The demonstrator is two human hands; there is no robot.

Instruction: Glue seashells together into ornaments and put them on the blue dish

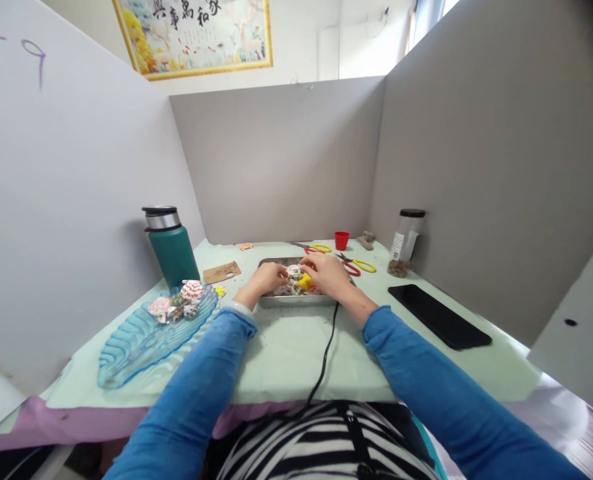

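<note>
A shallow metal tray stands in the middle of the table, with a mix of small decorative pieces in it. Over its left side, my left hand has its fingers curled together at the edge of a white shell-like piece. From the right, my right hand reaches in with thumb and fingers pinched beside the same piece. A bright yellow piece lies just below the right fingertips. What either hand holds is too small and partly hidden to make out.
At left are a blue glass dish with shells, a green bottle and brown card. Scissors, a red cup, a jar and a black phone lie right. A black cable crosses the front.
</note>
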